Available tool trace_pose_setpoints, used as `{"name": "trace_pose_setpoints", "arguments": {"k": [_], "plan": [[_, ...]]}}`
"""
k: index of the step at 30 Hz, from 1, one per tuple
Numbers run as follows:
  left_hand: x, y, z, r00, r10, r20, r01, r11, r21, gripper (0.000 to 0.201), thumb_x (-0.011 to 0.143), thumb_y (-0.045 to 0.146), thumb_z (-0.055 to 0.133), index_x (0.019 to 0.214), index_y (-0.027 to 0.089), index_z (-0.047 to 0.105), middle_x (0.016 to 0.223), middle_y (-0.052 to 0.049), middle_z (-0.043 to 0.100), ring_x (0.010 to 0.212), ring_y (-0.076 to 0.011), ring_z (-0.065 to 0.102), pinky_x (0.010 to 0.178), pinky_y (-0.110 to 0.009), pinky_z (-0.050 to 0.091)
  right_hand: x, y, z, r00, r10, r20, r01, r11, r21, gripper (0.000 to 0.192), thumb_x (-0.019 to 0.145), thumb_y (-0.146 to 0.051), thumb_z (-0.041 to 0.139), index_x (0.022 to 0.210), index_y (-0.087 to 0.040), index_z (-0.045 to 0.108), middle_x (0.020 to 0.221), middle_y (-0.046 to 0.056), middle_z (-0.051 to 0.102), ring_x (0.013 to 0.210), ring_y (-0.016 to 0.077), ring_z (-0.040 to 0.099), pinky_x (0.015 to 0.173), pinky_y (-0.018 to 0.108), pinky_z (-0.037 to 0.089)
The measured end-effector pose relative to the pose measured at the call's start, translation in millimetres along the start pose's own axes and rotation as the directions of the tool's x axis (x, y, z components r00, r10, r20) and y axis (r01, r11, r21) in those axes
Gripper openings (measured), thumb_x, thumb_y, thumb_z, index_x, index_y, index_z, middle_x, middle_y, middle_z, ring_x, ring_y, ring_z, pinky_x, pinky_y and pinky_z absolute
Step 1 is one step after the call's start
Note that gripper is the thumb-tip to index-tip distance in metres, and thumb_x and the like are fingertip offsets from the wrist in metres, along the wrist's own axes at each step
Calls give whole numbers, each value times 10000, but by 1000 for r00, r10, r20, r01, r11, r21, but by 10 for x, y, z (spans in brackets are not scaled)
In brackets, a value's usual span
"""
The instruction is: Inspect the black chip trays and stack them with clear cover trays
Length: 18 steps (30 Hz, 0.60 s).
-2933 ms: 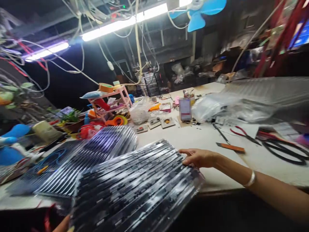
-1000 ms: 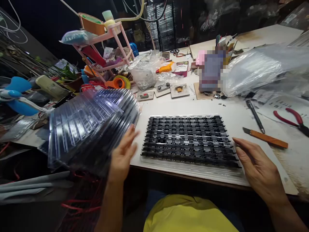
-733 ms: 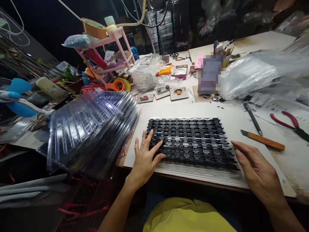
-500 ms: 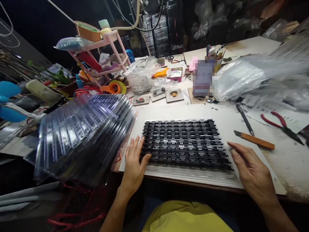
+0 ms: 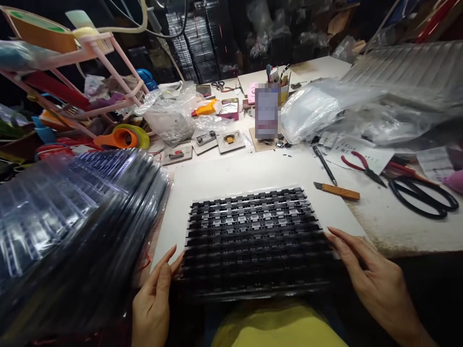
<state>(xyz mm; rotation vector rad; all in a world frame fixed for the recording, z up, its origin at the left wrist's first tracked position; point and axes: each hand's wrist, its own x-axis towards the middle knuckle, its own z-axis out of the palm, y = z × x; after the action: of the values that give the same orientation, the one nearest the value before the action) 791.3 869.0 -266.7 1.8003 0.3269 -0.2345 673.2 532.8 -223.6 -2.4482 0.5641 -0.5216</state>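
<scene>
A clear plastic tray [image 5: 249, 192] holds rows of small black parts with pale pin-like marks. Its near end reaches past the white board's front edge, towards my yellow top, and is slightly blurred. At the tray's left edge is my left hand [image 5: 154, 299], some fingers tucked in against the side. My right hand [image 5: 372, 282] grips the opposite edge, with its fingertips by the near right corner. Part of each hand's fingers is hidden at the tray. Beneath the tray lies the white board [image 5: 231, 171].
To the left lies a fanned stack of clear plastic trays [image 5: 72, 207]. A utility knife [image 5: 340, 191], a pen [image 5: 324, 165], pliers [image 5: 363, 167] and black-handled scissors [image 5: 423, 196] lie at right. Plastic bags [image 5: 314, 111] and a pink rack [image 5: 104, 58] stand farther back.
The tray of black parts has come towards me, over the board's front edge. My left hand has gone from lying spread on its left side to gripping that edge. The view has swung right.
</scene>
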Motion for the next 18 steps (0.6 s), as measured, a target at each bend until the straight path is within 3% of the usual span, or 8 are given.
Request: {"name": "trace_pose_setpoints", "arguments": {"k": [3, 5, 7, 9, 13, 16, 18], "plan": [[-80, -73, -92, 997, -58, 41, 57, 998, 19, 504, 850, 544, 505, 1239, 233, 577, 1094, -30, 694, 1078, -219, 600, 1003, -329, 422, -113, 47, -140, 997, 76, 5, -75, 997, -32, 290, 884, -416, 513, 1122, -295, 627, 1015, -2, 692, 904, 188, 655, 833, 307, 511], [-93, -107, -157, 998, -53, 19, 52, 996, 70, 512, 827, 551, 533, 1222, 229, 593, 1073, -28, 698, 984, -207, 631, 925, -292, 473, -163, 98, -207, 988, 153, 1, -152, 986, -65, 357, 859, -482, 514, 1132, -285, 629, 943, 15, 705, 809, 200, 673, 708, 302, 542], [-86, -129, -222, 999, -30, -34, 35, 988, 151, 539, 787, 576, 570, 1194, 224, 615, 986, -25, 709, 868, -187, 642, 812, -246, 512, -199, 160, -251, 967, 253, 12, -250, 962, -107, 470, 819, -565, 510, 1167, -270, 624, 831, 28, 704, 703, 208, 671, 591, 299, 542], [-73, -143, -273, 997, -75, -20, 78, 981, 175, 608, 745, 613, 592, 1214, 225, 603, 887, -24, 704, 778, -184, 639, 699, -235, 533, -220, 216, -275, 925, 369, 86, -360, 927, -103, 572, 793, -617, 502, 1234, -265, 594, 748, 28, 691, 630, 204, 658, 557, 300, 541], [-51, -108, -285, 943, -277, 183, 291, 955, -55, 703, 703, 573, 664, 1311, 250, 518, 870, -24, 692, 753, -181, 645, 652, -232, 543, -181, 187, -282, 805, 515, 295, -580, 788, 207, 666, 765, -597, 572, 1318, -230, 526, 777, 41, 678, 599, 170, 624, 522, 256, 544], [-8, -8, -198, 923, -328, 203, 374, 889, -263, 693, 683, 489, 717, 1296, 222, 537, 782, -25, 695, 700, -178, 650, 622, -234, 543, -55, 35, -254, 727, 578, 371, -686, 581, 438, 623, 723, -532, 655, 1265, -234, 578, 803, 42, 684, 569, 147, 604, 461, 218, 526], [42, 65, -110, 910, -365, 198, 411, 857, -311, 631, 694, 448, 715, 1257, 196, 579, 805, -53, 718, 773, -231, 677, 660, -291, 564, 52, -49, -207, 702, 616, 358, -701, 508, 501, 487, 725, -505, 654, 1141, -253, 666, 929, 58, 709, 736, 198, 666, 571, 252, 575]]}}
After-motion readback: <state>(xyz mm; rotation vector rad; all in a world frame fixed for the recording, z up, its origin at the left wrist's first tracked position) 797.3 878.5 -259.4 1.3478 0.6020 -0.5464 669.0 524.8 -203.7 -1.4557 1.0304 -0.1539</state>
